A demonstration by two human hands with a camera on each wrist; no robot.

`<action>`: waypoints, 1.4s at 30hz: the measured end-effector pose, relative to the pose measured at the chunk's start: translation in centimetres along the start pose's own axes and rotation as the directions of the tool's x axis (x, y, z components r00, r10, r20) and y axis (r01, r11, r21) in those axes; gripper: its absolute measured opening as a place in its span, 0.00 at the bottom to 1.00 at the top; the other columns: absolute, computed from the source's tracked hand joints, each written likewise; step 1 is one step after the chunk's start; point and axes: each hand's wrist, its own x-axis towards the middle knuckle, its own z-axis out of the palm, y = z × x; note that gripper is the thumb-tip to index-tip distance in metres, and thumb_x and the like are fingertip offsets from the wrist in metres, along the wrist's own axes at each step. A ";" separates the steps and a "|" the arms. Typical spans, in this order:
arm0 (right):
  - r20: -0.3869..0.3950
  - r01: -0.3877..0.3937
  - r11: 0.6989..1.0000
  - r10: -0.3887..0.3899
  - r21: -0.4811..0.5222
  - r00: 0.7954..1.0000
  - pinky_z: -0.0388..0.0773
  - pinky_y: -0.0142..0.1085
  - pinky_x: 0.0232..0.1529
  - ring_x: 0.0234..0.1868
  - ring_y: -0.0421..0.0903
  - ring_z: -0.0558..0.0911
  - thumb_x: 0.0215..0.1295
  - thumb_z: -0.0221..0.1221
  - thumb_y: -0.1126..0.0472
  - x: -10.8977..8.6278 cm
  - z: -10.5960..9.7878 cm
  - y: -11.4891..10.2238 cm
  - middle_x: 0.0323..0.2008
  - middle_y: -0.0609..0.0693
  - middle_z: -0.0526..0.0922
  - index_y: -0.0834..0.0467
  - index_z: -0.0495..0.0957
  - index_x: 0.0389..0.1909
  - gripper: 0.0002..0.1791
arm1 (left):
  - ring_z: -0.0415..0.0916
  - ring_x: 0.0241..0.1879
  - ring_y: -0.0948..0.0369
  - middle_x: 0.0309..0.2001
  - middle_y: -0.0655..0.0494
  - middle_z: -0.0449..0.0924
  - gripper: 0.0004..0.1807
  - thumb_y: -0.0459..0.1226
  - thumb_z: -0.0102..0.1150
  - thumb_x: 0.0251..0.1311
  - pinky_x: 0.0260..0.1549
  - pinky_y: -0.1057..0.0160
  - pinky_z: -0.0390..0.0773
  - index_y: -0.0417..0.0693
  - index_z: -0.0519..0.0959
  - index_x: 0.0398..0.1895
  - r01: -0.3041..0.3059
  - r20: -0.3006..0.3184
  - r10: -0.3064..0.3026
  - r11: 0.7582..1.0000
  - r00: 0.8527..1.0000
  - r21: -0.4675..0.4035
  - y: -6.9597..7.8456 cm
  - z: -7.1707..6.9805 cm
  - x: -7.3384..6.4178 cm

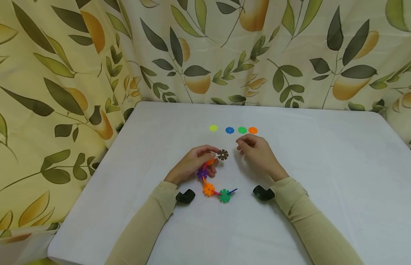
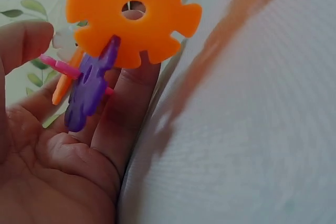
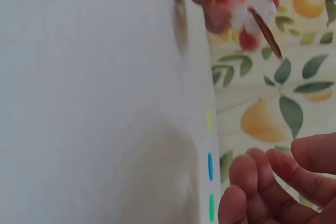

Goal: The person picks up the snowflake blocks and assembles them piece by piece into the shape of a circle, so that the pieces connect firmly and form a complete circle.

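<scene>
My left hand (image 1: pixel 195 160) pinches a chain of notched plastic discs near its upper end. A brown disc (image 1: pixel 223 154) sticks out past the fingertips, joined to a white disc (image 3: pixel 253 11) in the right wrist view. Below the hand hang a purple disc (image 1: pixel 202 174), an orange disc (image 1: pixel 209 190) and a green disc (image 1: pixel 224 196), with pink and blue pieces slotted edge-on. Another orange disc (image 2: pixel 134 19) fills the top of the left wrist view. My right hand (image 1: pixel 259 154) hovers to the right of the brown disc, fingers loosely curled, holding nothing.
Beyond the hands, a row of loose discs lies flat on the white table (image 1: pixel 324 165): yellow (image 1: pixel 213 128), blue (image 1: pixel 230 130), green (image 1: pixel 242 130) and orange (image 1: pixel 253 130). A leaf-patterned curtain (image 1: pixel 275 55) rises behind the table and along its left side.
</scene>
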 end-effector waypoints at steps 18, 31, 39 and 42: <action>-0.012 -0.145 0.968 0.146 -0.203 0.989 0.73 0.49 0.55 0.52 0.60 0.77 0.82 0.51 0.58 4.3 -4.6 3.7 0.56 0.68 0.78 0.68 0.70 0.71 0.25 | 0.86 0.28 0.53 0.40 0.41 0.79 0.19 0.40 0.53 0.84 0.33 0.58 0.89 0.39 0.78 0.67 0.034 -0.023 -0.035 0.999 0.999 -0.016 -0.2 -0.1 0.1; 0.052 -0.112 0.903 0.146 -0.414 0.988 0.71 0.60 0.64 0.57 0.66 0.73 0.77 0.52 0.62 6.4 -5.3 3.5 0.58 0.72 0.77 0.70 0.70 0.73 0.27 | 0.85 0.27 0.53 0.33 0.41 0.82 0.21 0.41 0.48 0.86 0.37 0.56 0.89 0.49 0.75 0.74 -0.016 0.033 0.014 0.999 0.999 0.048 0.1 -0.1 0.1; 0.011 -0.098 0.909 0.112 -0.405 0.994 0.72 0.49 0.47 0.46 0.62 0.75 0.73 0.58 0.64 6.2 -4.7 3.6 0.47 0.68 0.79 0.72 0.73 0.62 0.22 | 0.84 0.26 0.53 0.32 0.40 0.81 0.22 0.39 0.46 0.86 0.37 0.54 0.89 0.45 0.73 0.77 -0.038 0.050 0.036 0.999 0.998 0.029 -0.2 -0.4 -0.1; -0.006 -0.108 0.913 0.115 -0.393 0.993 0.71 0.49 0.48 0.47 0.63 0.74 0.71 0.60 0.65 6.0 -4.7 3.7 0.47 0.69 0.77 0.72 0.72 0.60 0.21 | 0.85 0.26 0.53 0.32 0.40 0.81 0.22 0.38 0.46 0.86 0.36 0.55 0.89 0.42 0.72 0.76 -0.043 0.045 0.042 0.999 0.998 0.023 -0.2 -0.4 -0.1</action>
